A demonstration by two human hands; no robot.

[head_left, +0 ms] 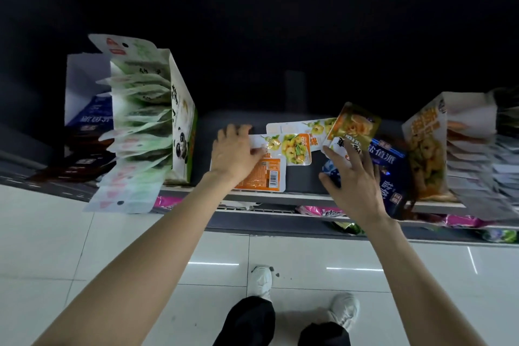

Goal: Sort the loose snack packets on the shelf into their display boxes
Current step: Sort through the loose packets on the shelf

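From the head camera we saw the shelf [303, 177] with two display boxes standing on it: a panda box [179, 121] at the left, packed with green packets [140, 121], and an orange box [424, 149] at the right, already holding a row of packets. Between them loose packets remained. Our left hand [234, 152] lay on a white-and-orange packet [266, 174] near the shelf edge, thumb curled onto it and fingers bent over its far side, gripping it by our reading. Two matching packets lay just behind it, one [295, 149] overlapping the other [303, 126]. Our right hand [355, 185] pinched a golden packet [354, 126], tilted up off the shelf, fingers spread loosely. Under that hand a blue packet [390, 166] rested against the orange box. We judged the sorting partly done: both boxes looked well filled, yet at least five packets still needed homes.
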